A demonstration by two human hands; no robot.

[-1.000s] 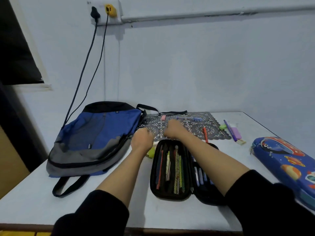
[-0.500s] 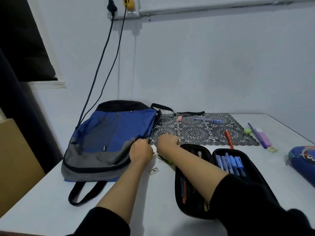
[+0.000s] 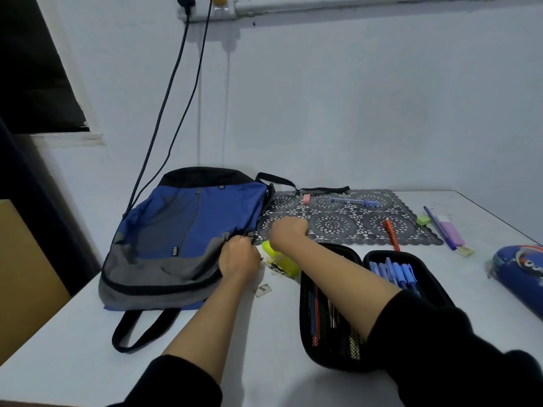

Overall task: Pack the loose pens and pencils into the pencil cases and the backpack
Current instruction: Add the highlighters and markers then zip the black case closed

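1. Backpack (image 3: 188,245), blue and grey with a black top, is lying flat on the left side of the white table (image 3: 73,348), one black strap trailing toward the near edge.
2. Left hand (image 3: 239,257) is pressing on the backpack's right edge, fingers curled tight around the zipper area; what exactly they are pinching cannot be made out.
3. Right hand (image 3: 289,232) is resting fisted just beside it, at the edge of the black lace mat (image 3: 346,221); whether it is gripping anything cannot be told.
4. Yellow highlighter (image 3: 279,258) is lying between the hands and the open black pencil case (image 3: 367,304), which is holding pens in both halves.
5. Blue pen (image 3: 354,202) and red pen (image 3: 391,235) are lying loose on the mat; a purple pen (image 3: 439,227) is lying on the table further right.
6. Blue printed pencil case (image 3: 520,274) is sitting at the far right edge.
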